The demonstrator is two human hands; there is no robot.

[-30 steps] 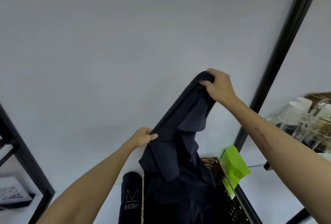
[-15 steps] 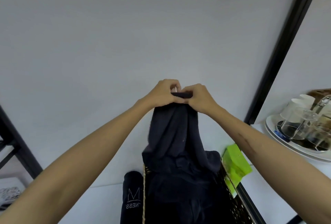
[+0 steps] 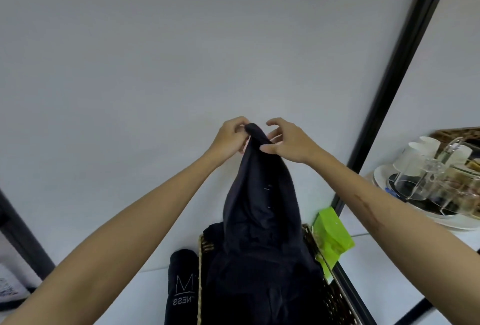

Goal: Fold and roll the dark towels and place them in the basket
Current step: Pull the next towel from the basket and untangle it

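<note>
where the left hand [image 3: 228,137] pinches it, the dark towel [image 3: 259,195] hangs bunched.

Single head cam, close over raised hands, facing fwd at white wall [image 3: 155,65], tilted down.
</note>
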